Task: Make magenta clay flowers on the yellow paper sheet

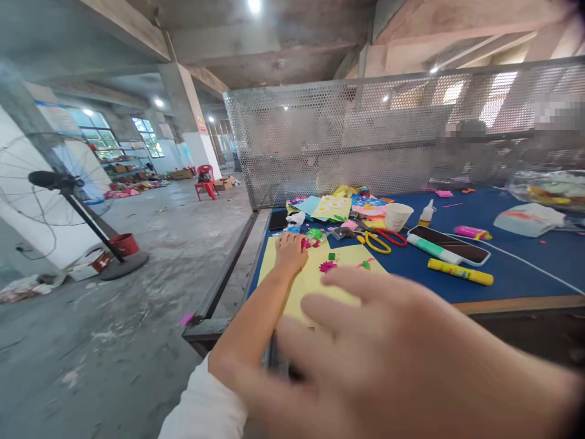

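My left hand (290,253) lies on the yellow paper (301,289), its fingers stretched forward beside some magenta bits (311,242). Whether the fingertips touch those bits is hard to see. Close to the camera, my right hand (388,347) is large and blurred, fingers apart, with nothing visible in it; it covers the near part of the paper. Between the hands, a magenta jagged-edged flower shape (328,266), a small green block (331,256) and a green piece (366,265) rest on the paper. Past them lie yellow-handled scissors (378,242) and red-handled scissors (393,236).
On the blue tabletop (525,268) are a paper cup (399,217), a glue bottle (426,213), a phone (461,245), a white-green tube (433,249), a yellow tube (460,272) and a white cable (534,263). A perforated metal panel (329,140) stands behind. Left is a fan (75,189).
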